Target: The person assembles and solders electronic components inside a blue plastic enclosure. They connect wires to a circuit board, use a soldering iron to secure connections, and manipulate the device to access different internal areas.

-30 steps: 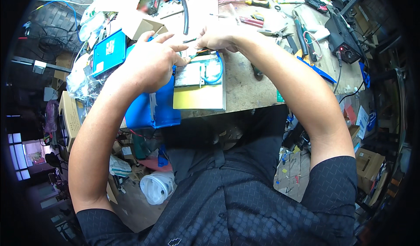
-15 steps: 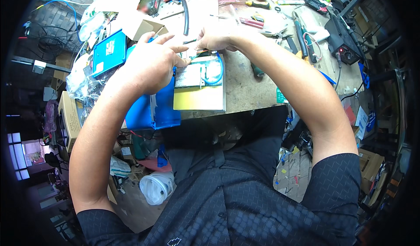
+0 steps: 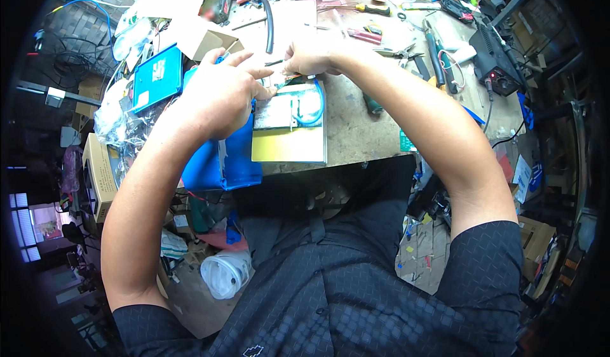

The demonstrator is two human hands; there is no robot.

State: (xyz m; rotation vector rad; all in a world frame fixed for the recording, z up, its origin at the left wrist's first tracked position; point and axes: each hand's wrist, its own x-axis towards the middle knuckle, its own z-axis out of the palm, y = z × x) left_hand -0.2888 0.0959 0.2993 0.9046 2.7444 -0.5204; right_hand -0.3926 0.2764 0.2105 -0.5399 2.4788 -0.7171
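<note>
My left hand (image 3: pixel 221 93) is spread over the left end of a metal-and-board assembly (image 3: pixel 273 109) with a blue looped tube (image 3: pixel 308 117), its thumb and forefinger touching the far part. My right hand (image 3: pixel 311 60) is pinched at that far end; what lies between its fingertips is too small to make out. The assembly rests on a yellow-topped pad (image 3: pixel 286 146). A blue plastic case (image 3: pixel 210 165) sits under and beside my left hand, with a blue lid (image 3: pixel 152 80) further left.
The cluttered workbench (image 3: pixel 356 141) holds an open carton (image 3: pixel 206 39), a black hose (image 3: pixel 267 20), pliers (image 3: pixel 406 55), long-handled tools (image 3: pixel 435 52) and a black powered unit (image 3: pixel 495 58) with a lit dial. A white bucket (image 3: pixel 222 274) stands on the floor below.
Both hands stay at the assembly with only very slight movement. My right fingertips have shifted a little to the left.
</note>
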